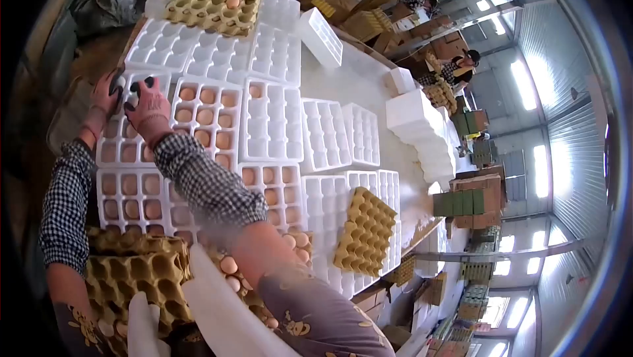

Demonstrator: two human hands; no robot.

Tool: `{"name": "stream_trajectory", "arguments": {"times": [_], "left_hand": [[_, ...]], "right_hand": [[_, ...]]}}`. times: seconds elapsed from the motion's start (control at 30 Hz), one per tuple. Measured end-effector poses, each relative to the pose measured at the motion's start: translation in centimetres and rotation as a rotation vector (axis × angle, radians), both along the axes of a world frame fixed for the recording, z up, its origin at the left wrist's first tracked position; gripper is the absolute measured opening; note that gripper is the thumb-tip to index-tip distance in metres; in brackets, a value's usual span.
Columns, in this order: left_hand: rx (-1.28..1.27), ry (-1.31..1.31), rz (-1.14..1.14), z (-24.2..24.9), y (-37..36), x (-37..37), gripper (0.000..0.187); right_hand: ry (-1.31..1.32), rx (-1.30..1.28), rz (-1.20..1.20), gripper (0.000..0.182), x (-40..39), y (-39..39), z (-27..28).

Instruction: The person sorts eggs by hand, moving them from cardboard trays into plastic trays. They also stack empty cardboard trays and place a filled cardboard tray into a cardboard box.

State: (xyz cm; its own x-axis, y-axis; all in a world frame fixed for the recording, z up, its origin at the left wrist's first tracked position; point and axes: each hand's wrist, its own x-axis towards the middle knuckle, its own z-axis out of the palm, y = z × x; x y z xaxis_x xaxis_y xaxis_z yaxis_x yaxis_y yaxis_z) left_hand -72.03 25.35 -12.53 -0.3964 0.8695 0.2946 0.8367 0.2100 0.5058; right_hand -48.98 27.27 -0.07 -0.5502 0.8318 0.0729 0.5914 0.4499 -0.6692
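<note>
While both gloved hands, the left hand point(105, 93) and right hand point(146, 103), press spread fingers on a white foam egg tray point(135, 87), its cells stay hidden beneath them.

One camera only — worn on the person's head, it looked forward and steeply down over a table point(369, 93) covered with white foam egg trays point(270, 119). The fisheye lens bent the scene into a circle with dark corners. The person's own checked sleeves point(204, 179) rose from the bottom edge, very near the lens, while the table ran away towards the upper middle. On the right the view took in the far warehouse wall and windows point(527, 87) — well beyond the table. No second view shared anything.
</note>
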Motion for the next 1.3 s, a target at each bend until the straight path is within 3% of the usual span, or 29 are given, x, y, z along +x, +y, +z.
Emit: {"name": "stream_trajectory", "arguments": {"times": [0.07,0.13,0.23,0.3,0.4,0.43,0.47,0.5,0.57,0.6,0.63,0.67,0.7,0.77,0.8,0.83,0.87,0.9,1.03,1.1,1.13,1.17,1.2,1.23,1.27,1.3], "left_hand": [[-0.094,0.092,0.095,-1.3,-1.9,-0.1,0.056],[0.051,-0.05,-0.021,-2.1,-2.8,0.8,0.052],[0.007,0.112,0.004,2.5,-4.1,4.3,0.049],[0.029,0.164,0.002,1.1,-3.7,3.2,0.05],[-0.133,0.199,0.108,3.7,-4.2,5.5,0.053],[-0.063,0.3,0.051,1.9,-4.2,4.1,0.055],[-0.096,0.278,0.088,2.2,-4.0,4.4,0.053],[0.123,0.267,0.016,-0.7,-3.8,2.9,0.052],[0.023,0.4,0.098,1.0,-5.2,3.1,0.05],[-0.004,0.375,0.088,7.2,-6.6,6.8,0.045],[0.09,0.249,-0.098,5.8,-7.4,4.1,0.048],[0.173,0.167,-0.223,8.3,-9.8,6.0,0.045],[-0.024,-0.171,-0.28,16.0,-12.2,12.2,0.043],[-0.252,-0.367,-0.566,20.6,-15.4,17.3,0.038],[-0.381,-0.328,-0.625,22.9,-16.4,20.1,0.036],[-0.322,-0.143,-0.674,22.8,-17.4,23.6,0.035],[-0.504,-0.229,-0.687,22.0,-17.6,25.4,0.033],[-0.564,-0.156,-0.69,21.9,-18.2,27.5,0.034],[-0.424,-0.207,-0.624,21.8,-19.4,33.0,0.033],[-0.54,-0.388,-0.531,20.0,-18.4,34.6,0.037],[-0.489,-0.353,-0.548,18.1,-18.7,35.2,0.042],[-0.434,-0.311,-0.559,16.6,-18.7,35.6,0.047],[-0.441,-0.064,-0.658,16.3,-18.8,36.1,0.049],[-0.455,0.178,-0.746,15.9,-19.4,36.7,0.052],[-0.529,0.148,-0.748,15.0,-19.7,36.9,0.058],[-0.593,0.093,-0.693,16.3,-19.1,37.4,0.06]], "right_hand": [[-0.096,-0.018,0.072,0.043,-0.4,1.2,-2.1],[-0.16,-0.023,0.108,0.047,0.1,2.4,-2.5],[-0.236,-0.188,0.199,0.056,-0.6,4.5,-0.4],[-0.073,0.124,-0.011,0.063,-2.0,5.1,-1.1],[-0.225,0.228,0.093,0.063,-3.0,5.8,-5.1],[-0.283,0.324,0.148,0.061,-3.2,5.2,-6.6],[-0.154,0.373,0.134,0.056,-3.0,5.3,-8.3],[0.241,0.192,0.223,0.051,-0.7,5.9,-8.4],[0.356,0.032,0.153,0.059,6.6,4.2,-3.0],[0.24,0.15,0.199,0.064,11.9,3.6,-2.5],[0.396,0.112,0.101,0.067,16.7,1.3,2.3],[0.332,0.254,0.035,0.064,21.1,-0.1,4.3],[0.279,0.003,-0.025,0.059,25.4,-2.2,4.9],[0.04,-0.484,0.138,0.06,32.8,-6.9,4.9],[-0.091,-0.437,0.237,0.061,32.9,-10.2,6.0],[-0.217,-0.38,0.329,0.062,32.9,-13.4,6.2],[-0.348,-0.173,0.366,0.061,32.6,-15.5,6.0],[-0.479,0.038,0.395,0.061,32.5,-17.5,5.5],[-0.448,0.177,0.336,0.051,32.2,-20.5,4.0],[-0.323,0.074,0.321,0.051,32.3,-20.2,4.5],[-0.183,-0.08,0.232,0.052,33.3,-20.3,4.7],[-0.036,-0.226,0.145,0.054,34.4,-19.9,4.8],[0.303,-0.727,-0.042,0.049,36.0,-20.2,6.0],[0.551,-0.801,-0.109,0.049,37.3,-19.6,5.4],[0.797,-0.88,-0.176,0.05,38.9,-19.0,4.8],[0.83,-0.975,-0.159,0.046,40.2,-18.0,5.7]]}}
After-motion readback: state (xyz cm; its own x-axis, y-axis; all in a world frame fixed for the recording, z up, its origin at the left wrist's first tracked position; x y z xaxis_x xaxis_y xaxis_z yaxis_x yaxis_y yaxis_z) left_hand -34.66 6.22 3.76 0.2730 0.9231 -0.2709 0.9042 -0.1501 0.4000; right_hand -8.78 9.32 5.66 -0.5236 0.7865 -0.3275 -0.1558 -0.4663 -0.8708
